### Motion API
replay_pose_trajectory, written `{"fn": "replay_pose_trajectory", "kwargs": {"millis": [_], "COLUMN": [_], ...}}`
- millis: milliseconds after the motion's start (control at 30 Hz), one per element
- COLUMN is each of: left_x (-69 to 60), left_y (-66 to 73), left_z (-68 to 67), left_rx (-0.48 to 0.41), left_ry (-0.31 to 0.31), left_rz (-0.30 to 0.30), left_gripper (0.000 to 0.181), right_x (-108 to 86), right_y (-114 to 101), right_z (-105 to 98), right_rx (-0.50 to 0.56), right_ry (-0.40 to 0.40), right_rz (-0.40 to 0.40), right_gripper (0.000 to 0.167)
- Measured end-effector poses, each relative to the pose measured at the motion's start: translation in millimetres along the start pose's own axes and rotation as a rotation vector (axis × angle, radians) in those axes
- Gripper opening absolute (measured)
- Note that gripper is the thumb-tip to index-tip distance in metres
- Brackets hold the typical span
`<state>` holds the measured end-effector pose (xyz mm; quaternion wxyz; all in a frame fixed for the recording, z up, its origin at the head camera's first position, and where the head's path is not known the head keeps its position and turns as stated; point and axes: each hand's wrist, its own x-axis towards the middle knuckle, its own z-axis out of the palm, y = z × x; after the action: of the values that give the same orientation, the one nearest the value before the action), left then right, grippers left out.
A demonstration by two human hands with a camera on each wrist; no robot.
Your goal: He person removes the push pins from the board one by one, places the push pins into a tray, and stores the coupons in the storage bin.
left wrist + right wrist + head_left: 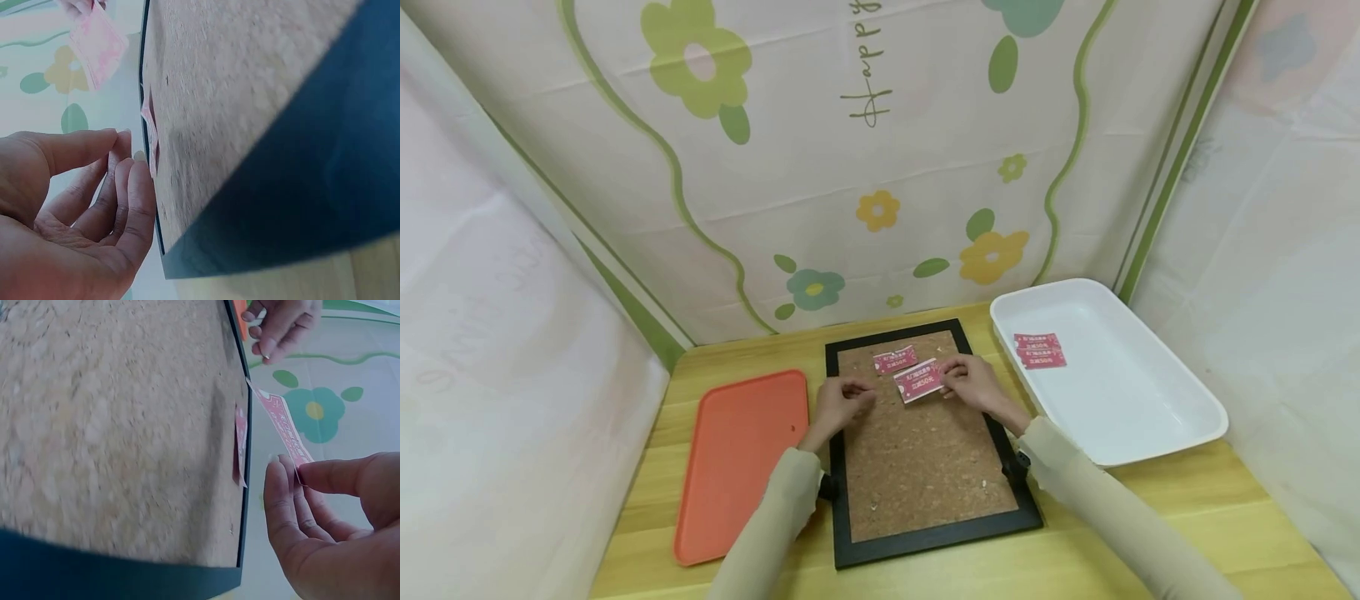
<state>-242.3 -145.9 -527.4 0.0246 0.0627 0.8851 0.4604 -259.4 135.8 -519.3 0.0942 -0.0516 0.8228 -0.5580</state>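
In the head view, your right hand [972, 382] pinches a pink coupon [919, 382] over the far part of the cork board [932, 467], seemingly positioning it beside a second coupon [895, 360]. In the left wrist view, your left hand [84, 206] has thumb and fingertip together; whether they hold something, I cannot tell. The right wrist view shows the pink coupon tilted, so the next move probably calls for laying it flat.

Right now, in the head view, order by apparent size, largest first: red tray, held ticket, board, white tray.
Board
White tray and red tray: too close to rank surely; a sleeve partly covers the red one
Held ticket
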Motion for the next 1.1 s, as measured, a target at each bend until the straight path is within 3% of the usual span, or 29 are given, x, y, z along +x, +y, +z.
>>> {"fn": "replay_pose_trajectory", "kwargs": {"millis": [300,600,1100], "left_x": [-7.7,-16.5,-25.1], "left_y": [-8.8,-18.7,-33.2], "left_z": [-14.3,-29.2,-49.7], "left_rx": [-0.046,-0.005,-0.009], "left_ry": [0.02,0.088,0.176], "left_rz": [-0.045,-0.102,-0.071], "left_gripper": [0.012,0.012,0.011], "right_x": [-5.0,-7.9,-16.4], "right_y": [-3,0,12], "right_z": [-21,-59,-96], "right_rx": [-0.037,-0.056,-0.073], "right_ry": [0.022,0.04,0.093], "right_rz": [-0.044,-0.039,0.007], "right_gripper": [0.016,0.023,0.027]}}
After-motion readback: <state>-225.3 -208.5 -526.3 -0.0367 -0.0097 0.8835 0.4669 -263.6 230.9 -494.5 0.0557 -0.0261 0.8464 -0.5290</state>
